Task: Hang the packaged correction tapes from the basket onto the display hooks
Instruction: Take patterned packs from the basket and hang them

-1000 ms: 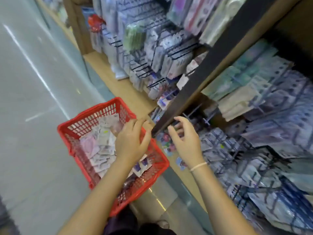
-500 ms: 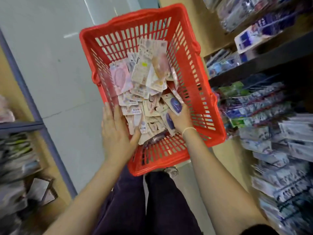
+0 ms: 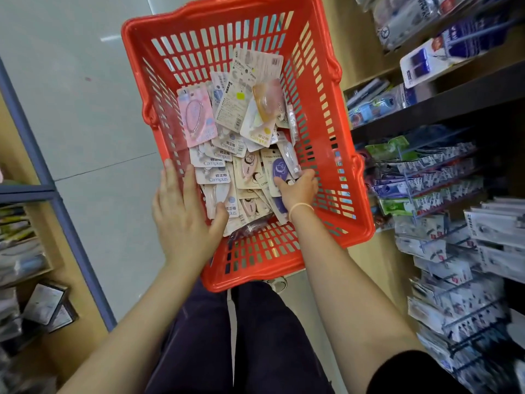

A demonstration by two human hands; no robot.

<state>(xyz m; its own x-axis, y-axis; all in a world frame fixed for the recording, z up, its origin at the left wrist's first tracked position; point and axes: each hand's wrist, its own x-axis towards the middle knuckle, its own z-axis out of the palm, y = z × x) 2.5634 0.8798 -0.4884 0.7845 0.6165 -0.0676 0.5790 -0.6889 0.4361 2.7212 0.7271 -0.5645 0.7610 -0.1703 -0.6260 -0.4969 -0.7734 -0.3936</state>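
**Picking the next pack from the basket**

A shop aisle, grey floor below, stocked display hooks [image 3: 431,177] off to my right. My right hand [image 3: 298,190] is down in the red basket [image 3: 326,132], fingers curled onto a purple correction tape pack [image 3: 279,169] — the rest of the pile lies just left of it. My left hand [image 3: 184,220] lies flat and spread at the pile's near-left edge. Next, I judge: lift one pack free, find its hang hole, carry it right to a hook.

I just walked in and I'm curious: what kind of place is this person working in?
Most likely a stationery shop aisle: a red shopping basket full of packaged correction tapes, and display hooks on the right crowded with hanging packets.
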